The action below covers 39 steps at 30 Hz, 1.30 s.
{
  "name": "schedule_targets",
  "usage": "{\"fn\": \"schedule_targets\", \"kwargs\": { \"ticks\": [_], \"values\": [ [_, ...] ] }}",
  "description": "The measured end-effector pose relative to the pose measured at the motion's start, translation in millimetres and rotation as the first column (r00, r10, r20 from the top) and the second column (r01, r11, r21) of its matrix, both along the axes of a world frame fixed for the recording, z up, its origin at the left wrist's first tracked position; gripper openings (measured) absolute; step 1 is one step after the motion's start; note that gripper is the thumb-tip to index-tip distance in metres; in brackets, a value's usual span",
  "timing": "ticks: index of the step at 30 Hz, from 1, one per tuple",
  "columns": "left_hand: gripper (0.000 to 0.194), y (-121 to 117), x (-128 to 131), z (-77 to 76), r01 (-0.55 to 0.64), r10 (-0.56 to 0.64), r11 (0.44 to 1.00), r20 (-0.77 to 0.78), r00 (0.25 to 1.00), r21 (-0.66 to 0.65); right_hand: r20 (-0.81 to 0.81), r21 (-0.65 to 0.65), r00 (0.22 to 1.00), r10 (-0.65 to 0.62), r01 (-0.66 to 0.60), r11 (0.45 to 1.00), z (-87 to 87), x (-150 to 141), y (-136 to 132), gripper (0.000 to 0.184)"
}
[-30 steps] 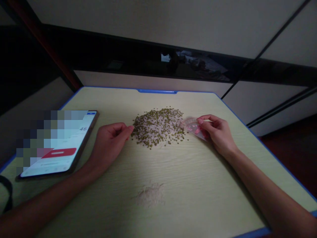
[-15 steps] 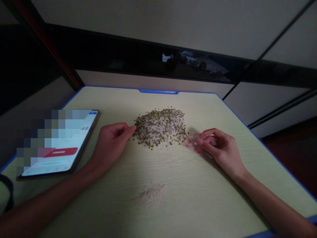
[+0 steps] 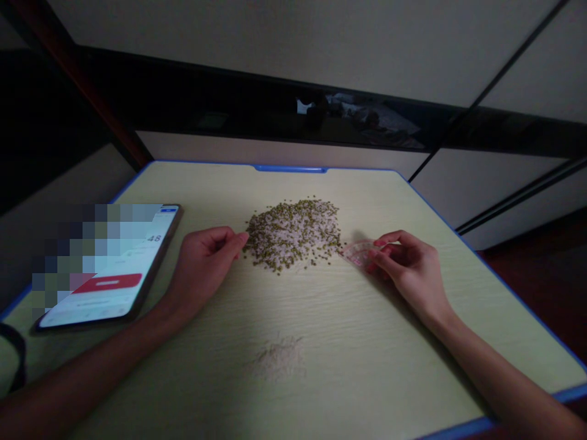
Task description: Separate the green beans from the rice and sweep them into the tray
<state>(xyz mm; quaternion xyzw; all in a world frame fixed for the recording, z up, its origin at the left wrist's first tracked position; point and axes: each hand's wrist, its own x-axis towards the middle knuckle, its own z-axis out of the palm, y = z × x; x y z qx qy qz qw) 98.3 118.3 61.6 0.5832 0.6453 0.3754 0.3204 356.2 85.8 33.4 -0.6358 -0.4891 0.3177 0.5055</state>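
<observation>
A heap of mixed green beans and pale grains [image 3: 296, 233] lies in the middle of the light wooden table [image 3: 367, 342]. My left hand [image 3: 204, 263] rests on the table, its curled fingers touching the heap's left edge. My right hand [image 3: 410, 269] lies to the right of the heap and pinches a small pinkish translucent card [image 3: 358, 252], whose edge points at the heap's lower right side. A small patch of pale grains [image 3: 280, 357] lies apart, nearer to me.
A phone [image 3: 114, 269] with a lit screen and a red button lies at the left of the table. A dark cable [image 3: 16, 360] curls at the left edge. The table has a blue rim [image 3: 290, 168]. Pale panels with dark strips stand behind.
My right hand with the card moved from the heap's right side down toward me, then settled at its lower right. The left hand stayed put. The phone's number went from 46 to 48.
</observation>
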Motion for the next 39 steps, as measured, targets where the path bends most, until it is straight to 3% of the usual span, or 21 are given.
{"fn": "schedule_targets", "kwargs": {
  "ticks": [17,26,39],
  "values": [
    [0.032,-1.2,0.9,-1.0,-0.008,0.008,1.000,0.000,1.000,-0.005,0.037,0.003,0.999,0.031,-0.031,1.000,0.8,-1.7,3.6,0.023],
    [0.032,-1.2,1.8,-1.4,-0.008,0.008,1.000,-0.007,1.000,0.001,0.065,0.001,0.988,0.137,-0.137,0.991,-3.0,-0.3,5.1,0.024],
    [0.032,-0.9,1.6,-2.0,0.000,0.000,1.000,-0.020,1.000,-0.001,0.076,0.021,0.983,0.170,-0.172,0.985,-3.4,0.4,4.1,0.022]
  ]
}}
